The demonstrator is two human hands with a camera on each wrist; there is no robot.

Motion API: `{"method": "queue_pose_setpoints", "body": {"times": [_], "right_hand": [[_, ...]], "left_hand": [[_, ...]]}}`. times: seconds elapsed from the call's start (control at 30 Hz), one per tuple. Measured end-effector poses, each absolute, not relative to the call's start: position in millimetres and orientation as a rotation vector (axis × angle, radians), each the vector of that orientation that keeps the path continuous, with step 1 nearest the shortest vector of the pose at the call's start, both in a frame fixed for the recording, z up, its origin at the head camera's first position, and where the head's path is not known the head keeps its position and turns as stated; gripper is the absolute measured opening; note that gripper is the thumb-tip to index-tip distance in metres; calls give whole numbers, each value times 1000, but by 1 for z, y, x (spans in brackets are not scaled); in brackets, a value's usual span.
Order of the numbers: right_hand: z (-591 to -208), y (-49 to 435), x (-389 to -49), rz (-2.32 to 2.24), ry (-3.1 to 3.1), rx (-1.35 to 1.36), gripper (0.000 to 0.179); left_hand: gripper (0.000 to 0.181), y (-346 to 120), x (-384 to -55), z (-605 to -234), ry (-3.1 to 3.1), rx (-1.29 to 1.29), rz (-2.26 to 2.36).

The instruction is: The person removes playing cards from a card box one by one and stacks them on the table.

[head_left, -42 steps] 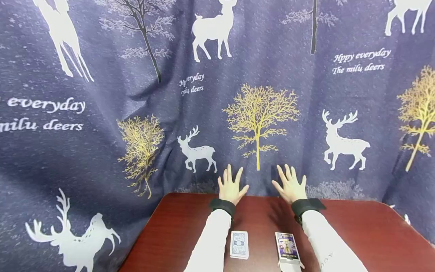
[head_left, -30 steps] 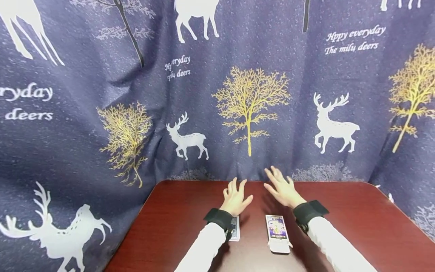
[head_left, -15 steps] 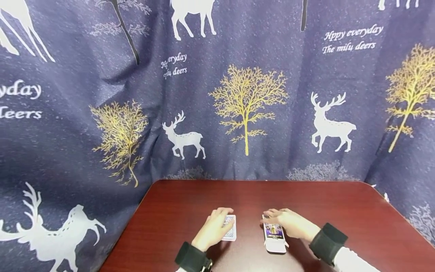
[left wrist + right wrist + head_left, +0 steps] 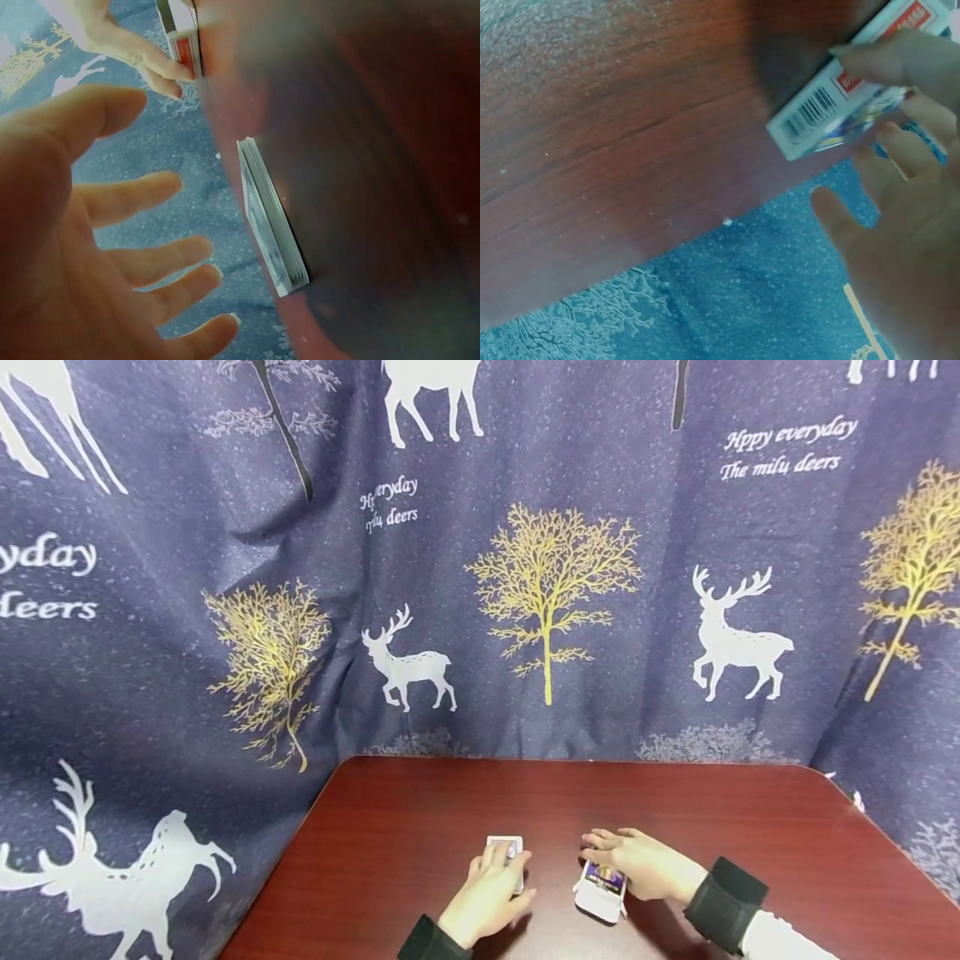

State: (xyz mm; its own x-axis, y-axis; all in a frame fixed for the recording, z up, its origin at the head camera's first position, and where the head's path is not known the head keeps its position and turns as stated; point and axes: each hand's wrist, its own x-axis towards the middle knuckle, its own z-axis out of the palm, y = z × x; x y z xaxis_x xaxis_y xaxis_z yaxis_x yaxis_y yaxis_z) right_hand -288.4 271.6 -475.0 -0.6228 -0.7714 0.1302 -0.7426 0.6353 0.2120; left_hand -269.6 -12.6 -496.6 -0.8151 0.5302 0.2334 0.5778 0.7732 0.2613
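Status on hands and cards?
Left hand open above rectangular white-edged card stack. Right hand gripping purple-printed white cardboard box. Nothing visible between them.

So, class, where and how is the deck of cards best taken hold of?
Probably grip the deck from above by its two long edges, thumb on one, fingers opposite: it lies flat on the table, leaving its underside hard to reach but its layered side exposed. The left hand is above it.
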Motion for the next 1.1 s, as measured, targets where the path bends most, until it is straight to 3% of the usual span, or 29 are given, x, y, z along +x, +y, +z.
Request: {"method": "queue_pose_setpoints", "body": {"times": [0.37, 0.6, 1.1], "right_hand": [[-465, 275, -277, -212, -2727, 1148, 64], [-465, 273, -269, -124, -2808, 1053, 64], [-493, 271, -258, 215, -2649, 975, 68]], "left_hand": [[46, -19, -265, -498, -2822, -887, -482], [37, -10, -261, -499, -2738, -956, -396], [28, 6, -254, -499, -2649, -1070, -331]]}}
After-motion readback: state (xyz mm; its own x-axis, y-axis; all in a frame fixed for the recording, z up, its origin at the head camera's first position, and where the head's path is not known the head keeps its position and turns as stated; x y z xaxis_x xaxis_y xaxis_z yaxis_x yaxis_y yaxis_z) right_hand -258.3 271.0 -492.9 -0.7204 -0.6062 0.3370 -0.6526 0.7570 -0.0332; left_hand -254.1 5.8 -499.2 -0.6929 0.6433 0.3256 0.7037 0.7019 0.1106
